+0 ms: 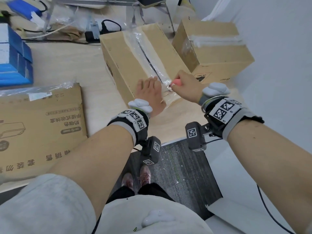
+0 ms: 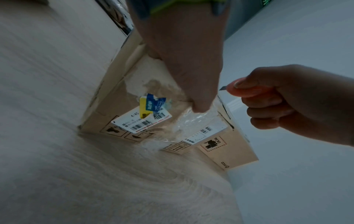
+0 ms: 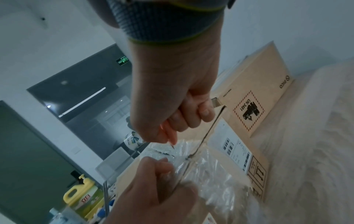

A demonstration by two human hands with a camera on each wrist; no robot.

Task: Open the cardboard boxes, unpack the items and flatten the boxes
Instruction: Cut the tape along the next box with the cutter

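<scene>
Left hand (image 1: 150, 93) flat on box (image 1: 135, 53); right hand (image 1: 186, 85) grips cutter (image 1: 177, 82).

Pale wood table (image 1: 64, 65) against white wall (image 1: 278, 39) — grey carpet (image 1: 182, 169) below.

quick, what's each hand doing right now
Left hand: open, pressing flat on the near box.
Right hand: fingers curled round a pink-handled cutter, blade at the taped seam.
</scene>
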